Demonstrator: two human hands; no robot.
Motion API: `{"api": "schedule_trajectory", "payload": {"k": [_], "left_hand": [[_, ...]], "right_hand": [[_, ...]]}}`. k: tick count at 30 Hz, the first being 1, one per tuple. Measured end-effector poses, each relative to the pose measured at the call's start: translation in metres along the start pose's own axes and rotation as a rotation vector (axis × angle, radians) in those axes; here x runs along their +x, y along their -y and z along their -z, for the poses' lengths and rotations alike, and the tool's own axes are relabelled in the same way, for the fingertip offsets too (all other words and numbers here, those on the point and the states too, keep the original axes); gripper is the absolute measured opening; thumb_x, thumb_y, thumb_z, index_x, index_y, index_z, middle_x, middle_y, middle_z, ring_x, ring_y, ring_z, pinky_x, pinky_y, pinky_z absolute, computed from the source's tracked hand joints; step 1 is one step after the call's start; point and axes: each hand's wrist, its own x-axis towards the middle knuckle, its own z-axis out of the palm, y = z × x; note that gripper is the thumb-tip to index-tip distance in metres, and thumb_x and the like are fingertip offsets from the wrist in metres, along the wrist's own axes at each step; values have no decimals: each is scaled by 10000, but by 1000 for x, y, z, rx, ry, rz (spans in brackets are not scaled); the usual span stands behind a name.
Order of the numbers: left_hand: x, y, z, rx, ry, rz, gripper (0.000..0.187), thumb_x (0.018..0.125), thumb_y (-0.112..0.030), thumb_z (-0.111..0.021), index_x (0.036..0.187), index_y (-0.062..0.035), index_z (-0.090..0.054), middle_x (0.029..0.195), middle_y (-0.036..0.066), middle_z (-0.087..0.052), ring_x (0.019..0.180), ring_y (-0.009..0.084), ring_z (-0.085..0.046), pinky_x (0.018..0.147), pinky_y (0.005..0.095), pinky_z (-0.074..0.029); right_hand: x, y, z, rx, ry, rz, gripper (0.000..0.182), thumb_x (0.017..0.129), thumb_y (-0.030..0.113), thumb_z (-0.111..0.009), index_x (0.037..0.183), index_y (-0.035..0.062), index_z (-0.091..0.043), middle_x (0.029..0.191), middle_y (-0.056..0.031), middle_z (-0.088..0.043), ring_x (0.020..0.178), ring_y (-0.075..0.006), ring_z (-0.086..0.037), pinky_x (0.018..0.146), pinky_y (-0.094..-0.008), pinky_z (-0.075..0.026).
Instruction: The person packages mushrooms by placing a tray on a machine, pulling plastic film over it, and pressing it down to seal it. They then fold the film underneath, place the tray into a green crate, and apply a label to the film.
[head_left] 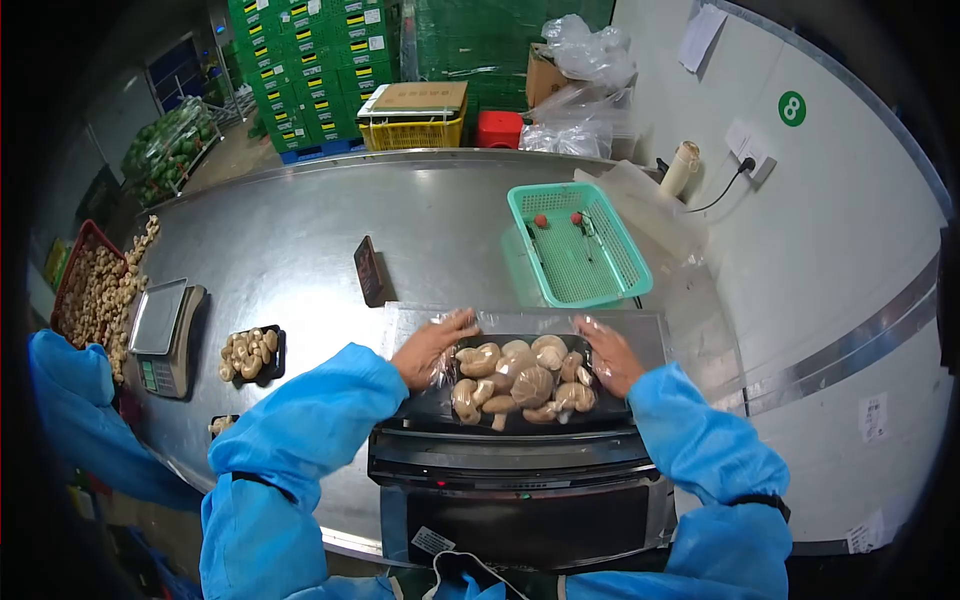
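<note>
A black tray of brown mushrooms (525, 376) lies in front of me on the wrapping machine (520, 450), with clear cling film (530, 323) stretched over it. My left hand (435, 348) grips the film at the tray's left end, fingers pointing up and inward. At the right end my right hand (610, 355) does the same, its fingers bent over the film. Both thumbs and the undersides of the hands are partly hidden. Blue sleeves cover both my forearms.
A green basket (580, 245) stands behind on the steel table (440, 210), near a small dark upright card (369, 271). To the left are another mushroom tray (252, 355), a scale (163, 335) and loose mushrooms (100, 290). A blue sleeve (75, 380) of another person shows far left.
</note>
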Motion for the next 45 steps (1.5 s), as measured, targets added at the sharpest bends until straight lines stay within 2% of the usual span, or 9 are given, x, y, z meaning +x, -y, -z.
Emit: {"api": "schedule_trajectory", "payload": {"k": [2,5,14,22,25,27,38,41,45], "left_hand": [[-6,-45,4,-923,-23,358,403,963,-230,-349,1281,3,-433,1319,183,-441,1200,325,-446,1001,385,-352],[-19,-89,7,-1464,-98,912,349,936,-223,-400,1156,25,-508,1125,123,-568,1030,258,-560,899,384,-440],[-167,-202,-66,-1587,136,1510,392,923,-399,-418,1167,-119,-544,1118,44,-599,978,214,-580,822,388,-464],[-197,-216,-86,-1532,-343,1148,244,913,-234,-487,1048,-43,-558,951,58,-614,906,165,-601,750,292,-483],[-191,-232,-74,-1448,-486,1208,247,921,-250,-482,1019,-44,-576,886,30,-610,771,132,-607,658,256,-482],[-202,-231,-81,-1343,-460,1199,259,922,-266,-483,1018,-44,-575,852,26,-603,708,117,-591,617,240,-475],[-220,-209,-91,-1019,-468,859,240,923,-169,-519,713,-63,-473,596,-51,-425,537,21,-340,462,198,-274],[-233,-211,-78,-942,-343,842,251,917,-173,-531,703,-56,-470,607,-56,-423,546,24,-346,465,200,-285],[-205,-188,-86,-402,-235,513,207,873,-166,-572,727,-49,-484,614,57,-531,519,195,-513,464,310,-379]], "right_hand": [[-6,40,24,690,104,-412,319,936,177,-392,1188,22,-513,1170,-136,-550,1146,-245,-495,957,-395,-389],[-13,99,57,1079,36,-757,305,945,150,-382,1166,-20,-505,1111,-130,-580,1050,-251,-566,901,-369,-454],[-193,207,-4,1580,201,-1477,202,906,140,-457,969,7,-594,875,-53,-630,793,-129,-613,667,-263,-496],[-193,241,3,1804,-399,-1324,457,936,429,-376,969,13,-563,892,-78,-637,834,-183,-625,764,-324,-501],[-201,247,-17,1325,-399,-1310,311,939,297,-446,946,18,-585,810,-47,-612,685,-121,-579,619,-261,-481],[-198,254,-25,789,-424,-1168,194,925,163,-493,856,12,-593,673,-14,-539,565,-63,-488,498,-215,-418],[-232,278,-65,632,-969,-1257,240,948,216,-451,745,88,-473,560,53,-365,427,-28,-315,350,-205,-240],[-267,312,-58,678,-1039,-1377,290,944,186,-457,718,9,-499,606,28,-437,570,-53,-386,506,-233,-332],[-303,311,-112,446,-1062,-1392,265,936,170,-470,732,4,-500,598,-14,-459,569,-80,-409,518,-265,-354]]}}
